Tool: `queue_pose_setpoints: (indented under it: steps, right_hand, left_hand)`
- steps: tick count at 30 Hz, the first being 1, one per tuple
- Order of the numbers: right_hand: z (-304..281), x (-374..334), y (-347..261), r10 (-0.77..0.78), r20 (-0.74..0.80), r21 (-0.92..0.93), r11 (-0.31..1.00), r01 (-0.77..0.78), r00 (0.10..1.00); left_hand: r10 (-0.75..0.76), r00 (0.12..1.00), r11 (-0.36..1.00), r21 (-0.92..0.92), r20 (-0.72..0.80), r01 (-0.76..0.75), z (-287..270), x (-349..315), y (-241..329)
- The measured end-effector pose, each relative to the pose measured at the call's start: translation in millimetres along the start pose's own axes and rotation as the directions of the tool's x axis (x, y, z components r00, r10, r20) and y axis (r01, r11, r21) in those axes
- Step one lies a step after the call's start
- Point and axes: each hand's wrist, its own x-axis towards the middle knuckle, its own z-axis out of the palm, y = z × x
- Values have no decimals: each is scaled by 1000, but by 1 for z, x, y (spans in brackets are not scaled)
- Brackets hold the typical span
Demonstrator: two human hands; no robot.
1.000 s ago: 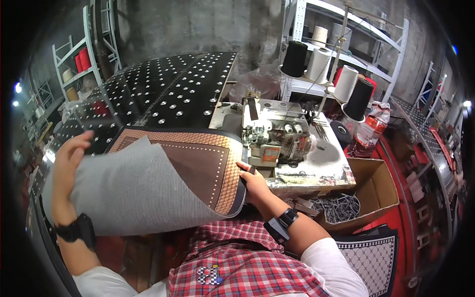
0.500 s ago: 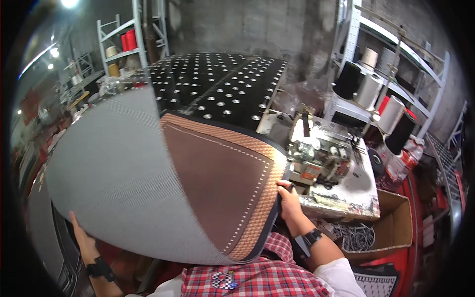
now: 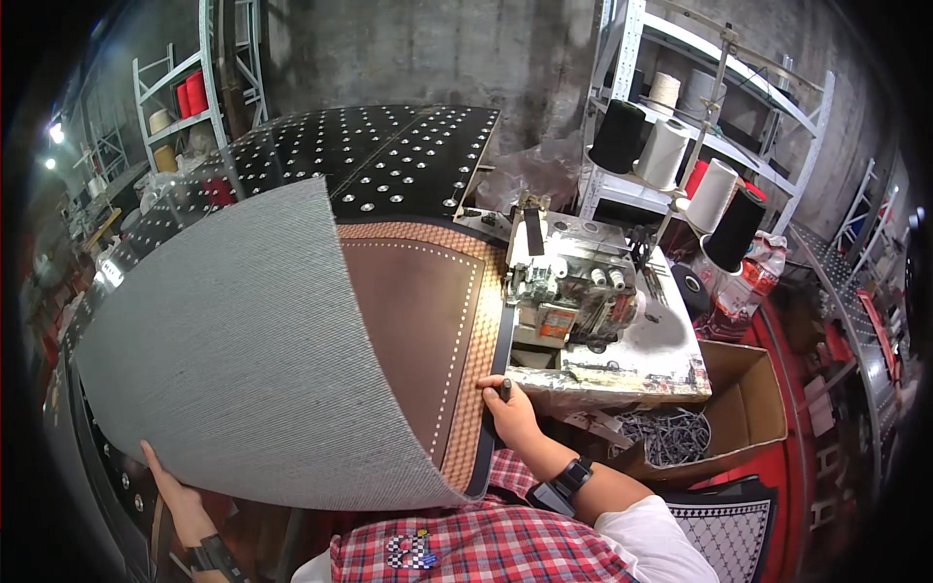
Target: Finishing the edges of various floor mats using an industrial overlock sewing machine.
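A large mat [image 3: 403,325] with a brown middle, a dotted line and a copper-patterned border with dark edging is folded over. Its ribbed grey backing [image 3: 224,340] faces up across the left half. My right hand [image 3: 513,416] is closed on the mat's near right edge, and a small dark object shows between its fingers. At the lower left, my left hand [image 3: 175,486] holds the mat's curved edge, thumb against the grey side; its other fingers are partly hidden. The mat's right border lies right beside the sewing machine [image 3: 578,277], close to its presser area.
Behind is a black table [image 3: 389,146] with shiny round dots. Thread cones [image 3: 661,155] stand by a metal rack at right. Below the machine table [image 3: 641,374], a cardboard box [image 3: 748,408] contains grey scraps. A white patterned mat [image 3: 724,534] lies at lower right.
My view has turned to the right. The mat's right border has come up against the sewing machine's front, and more of the grey backing covers the brown face. Both hands keep their hold.
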Motion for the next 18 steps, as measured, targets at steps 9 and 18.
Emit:
queue_pose_setpoints:
  steps: [9,18]
  right_hand:
    - [1,-26,-22,107,73,21,994,-109,992]
    - [-2,-32,-11,64,145,112,990,-81,987]
  left_hand:
    - [-66,990,996,-57,124,73,35,20,-33]
    - [-99,923,984,-98,373,146,119,-41,-42]
